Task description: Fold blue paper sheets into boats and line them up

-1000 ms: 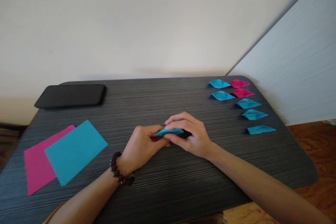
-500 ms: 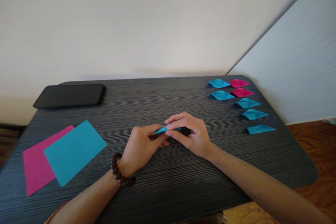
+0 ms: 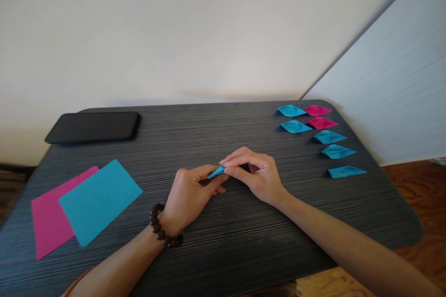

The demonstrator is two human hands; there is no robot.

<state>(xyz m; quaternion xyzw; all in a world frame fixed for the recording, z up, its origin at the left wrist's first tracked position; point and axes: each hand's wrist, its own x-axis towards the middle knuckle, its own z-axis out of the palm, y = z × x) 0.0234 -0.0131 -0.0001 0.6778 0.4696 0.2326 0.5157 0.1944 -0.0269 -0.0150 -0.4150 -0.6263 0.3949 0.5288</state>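
Both hands meet over the middle of the dark table around a small folded piece of blue paper [image 3: 216, 172]. My left hand [image 3: 191, 191], with a dark beaded bracelet [image 3: 160, 229] at the wrist, pinches its near left end between thumb and fingers. My right hand [image 3: 257, 172] pinches the other end, thumb below and fingertips above. Much of the folded paper is hidden by the fingers. Over to the right lie several folded paper boats, blue [image 3: 329, 137] and pink [image 3: 322, 123], plus a flatter blue one [image 3: 347, 171] nearest me.
A blue sheet [image 3: 101, 202] overlaps a pink sheet [image 3: 49, 222] on the table's left. Behind them lies a black phone-like slab [image 3: 92, 127]. The dark table [image 3: 209, 134] backs onto a pale wall [image 3: 195, 32], and a white panel [image 3: 390, 79] stands at the right.
My right fingers have closed in and now cover the folded paper's right end, which stuck out past them before. My left hand keeps its pinch, shifted very slightly right.
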